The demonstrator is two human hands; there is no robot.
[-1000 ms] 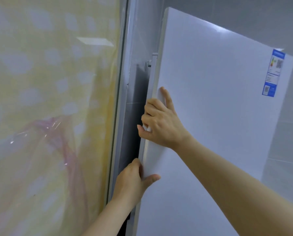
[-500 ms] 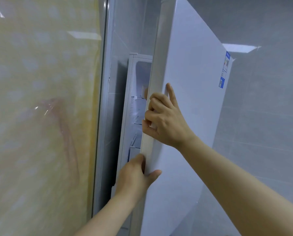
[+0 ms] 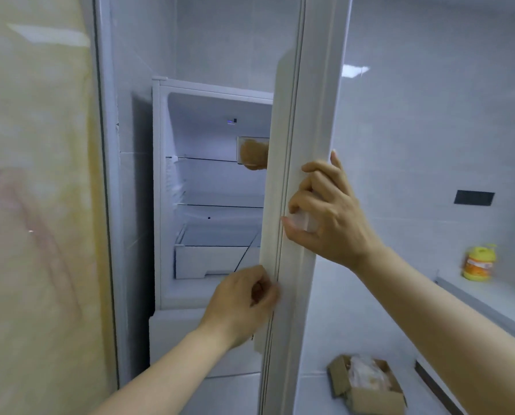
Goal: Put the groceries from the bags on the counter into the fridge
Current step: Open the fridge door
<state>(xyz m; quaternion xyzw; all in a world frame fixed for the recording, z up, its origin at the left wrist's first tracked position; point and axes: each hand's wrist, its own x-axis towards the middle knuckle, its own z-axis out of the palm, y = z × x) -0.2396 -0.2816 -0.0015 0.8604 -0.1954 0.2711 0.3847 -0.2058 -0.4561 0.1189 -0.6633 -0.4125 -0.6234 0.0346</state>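
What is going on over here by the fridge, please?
A person holds the edge of the fridge door with both hands, the right hand higher and the left hand lower. The door stands open, showing glass shelves and a drawer. Neither hand carries anything else.

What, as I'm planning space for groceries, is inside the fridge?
The fridge shows two glass shelves with nothing visible on them, a white drawer below, and a brownish item in a clear bin at the right. The open door covers the interior's right part.
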